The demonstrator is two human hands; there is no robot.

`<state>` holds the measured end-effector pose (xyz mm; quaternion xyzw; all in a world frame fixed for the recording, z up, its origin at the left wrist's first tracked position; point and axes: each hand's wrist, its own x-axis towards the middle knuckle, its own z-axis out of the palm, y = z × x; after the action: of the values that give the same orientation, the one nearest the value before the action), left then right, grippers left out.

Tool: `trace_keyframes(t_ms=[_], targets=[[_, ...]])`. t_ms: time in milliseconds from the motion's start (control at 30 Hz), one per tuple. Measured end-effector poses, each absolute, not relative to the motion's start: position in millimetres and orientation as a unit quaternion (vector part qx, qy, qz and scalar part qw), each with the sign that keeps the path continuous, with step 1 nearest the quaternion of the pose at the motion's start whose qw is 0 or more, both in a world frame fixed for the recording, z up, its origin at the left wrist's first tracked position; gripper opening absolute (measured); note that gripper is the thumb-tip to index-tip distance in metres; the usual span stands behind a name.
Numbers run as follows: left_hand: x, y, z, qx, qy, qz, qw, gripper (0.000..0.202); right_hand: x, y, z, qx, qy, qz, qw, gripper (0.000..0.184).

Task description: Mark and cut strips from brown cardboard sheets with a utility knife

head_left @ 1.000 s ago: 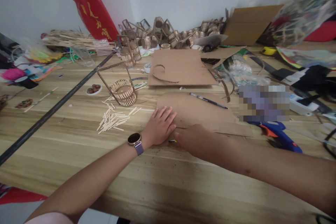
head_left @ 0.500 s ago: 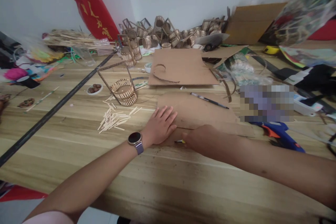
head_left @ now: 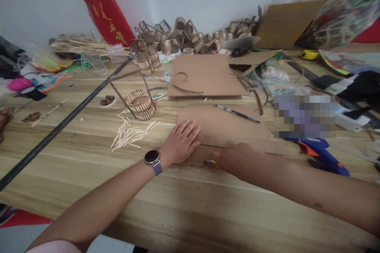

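On the head view I find the left hand (head_left: pixel 183 141) open and flat, resting on the left end of the cardboard sheet (head_left: pixel 225 126), which lies on the surface (head_left: pixel 142 201). I record the right hand (head_left: pixel 230 159) closed around a small yellow tool (head_left: pixel 213 162), mostly hidden, its tip at the sheet's near edge. A pen (head_left: pixel 238 113) lies atop the sheet; a slatted basket (head_left: pixel 145 115) stands to its left.

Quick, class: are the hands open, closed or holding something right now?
Left hand: open, fingers spread, laid flat on the cardboard.
Right hand: closed, holding a small tool, mostly hidden, with yellow showing.
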<state>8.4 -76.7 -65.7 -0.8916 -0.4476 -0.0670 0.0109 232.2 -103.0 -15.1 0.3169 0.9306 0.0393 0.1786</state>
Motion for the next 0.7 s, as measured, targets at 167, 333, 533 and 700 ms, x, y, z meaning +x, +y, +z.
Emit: trace_keyframes(t_ms=[167, 333, 533, 700], targets=[[9, -77, -66, -0.892, -0.448, -0.062, 0.023, 0.054, 238, -105, -8, 0.327, 0.926, 0.051, 0.180, 0.025], [9, -77, -66, -0.893, -0.446, -0.060, 0.023, 0.055, 242, -108, 1, 0.317, 0.931, 0.054, 0.173, 0.023], [9, -77, -66, -0.893, -0.445, -0.062, 0.021, 0.054, 253, -105, -4, 0.332, 0.922, 0.045, 0.195, 0.022], [8, -76, -66, -0.893, -0.447, -0.055, 0.021, 0.055, 264, -104, -5, 0.345, 0.919, 0.032, 0.188, 0.023]])
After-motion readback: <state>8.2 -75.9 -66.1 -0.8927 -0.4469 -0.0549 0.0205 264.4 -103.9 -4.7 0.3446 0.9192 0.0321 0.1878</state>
